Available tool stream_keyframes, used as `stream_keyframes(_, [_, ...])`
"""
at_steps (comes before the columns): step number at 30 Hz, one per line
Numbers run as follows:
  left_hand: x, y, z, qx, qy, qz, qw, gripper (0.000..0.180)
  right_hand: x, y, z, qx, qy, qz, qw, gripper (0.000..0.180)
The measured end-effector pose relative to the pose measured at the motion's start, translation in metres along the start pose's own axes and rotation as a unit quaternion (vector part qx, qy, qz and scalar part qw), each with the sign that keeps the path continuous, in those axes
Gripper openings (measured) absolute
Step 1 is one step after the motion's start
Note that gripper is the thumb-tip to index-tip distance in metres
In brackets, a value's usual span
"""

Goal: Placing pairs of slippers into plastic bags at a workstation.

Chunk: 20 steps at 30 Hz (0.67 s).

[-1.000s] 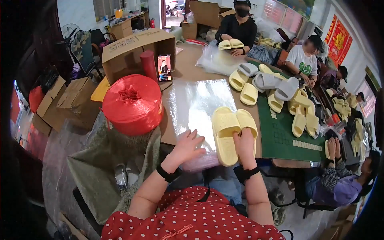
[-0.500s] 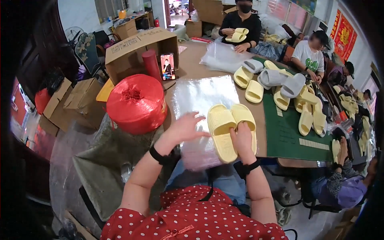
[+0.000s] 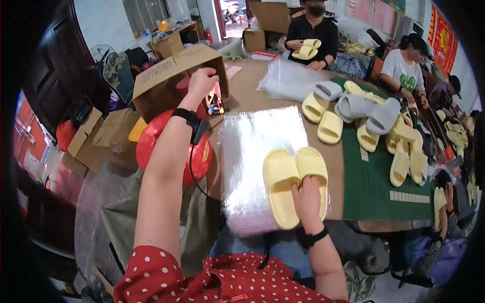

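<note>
My right hand [image 3: 309, 199] grips a pair of pale yellow slippers [image 3: 281, 187] side by side, soles down, its fingers inside the straps. The slippers are over the near right part of a stack of clear plastic bags [image 3: 257, 136] on the table. My left hand [image 3: 203, 82] reaches far forward, its fingers curled at the top of a phone [image 3: 214, 100] with a lit screen. Whether those fingers touch the phone or hold something else is hidden. Behind the hand, a red cylinder [image 3: 182, 85] stands mostly covered by it.
A cardboard box [image 3: 151, 78] and a large red reel of twine [image 3: 156, 134] are at the left. More yellow slippers [image 3: 331, 127] and grey slippers [image 3: 382, 116] lie around a green mat [image 3: 374, 202]. Opposite, a person [image 3: 316, 33] holds yellow slippers beside clear plastic bags [image 3: 285, 78].
My left hand has moved from above the bags, forward and left to the phone. The slippers in my right hand have come slightly nearer to me.
</note>
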State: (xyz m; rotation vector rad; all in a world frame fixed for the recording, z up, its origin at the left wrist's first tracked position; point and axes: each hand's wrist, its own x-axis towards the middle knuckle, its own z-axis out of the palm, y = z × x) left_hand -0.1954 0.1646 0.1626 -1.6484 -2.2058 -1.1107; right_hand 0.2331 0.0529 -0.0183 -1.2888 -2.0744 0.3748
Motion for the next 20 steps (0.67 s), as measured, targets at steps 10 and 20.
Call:
stream_keyframes(10, [0.041,-0.049,0.053,0.14,-0.041,0.07,0.987,0.05,-0.003,-0.002,-0.009,0.02,-0.017,0.008,1.0,0.027])
stream_keyframes(20, [0.055,-0.073,0.07,0.202,-0.094,0.01,0.975,0.05,0.001,0.002,-0.004,0.04,-0.053,0.037,0.997,0.031])
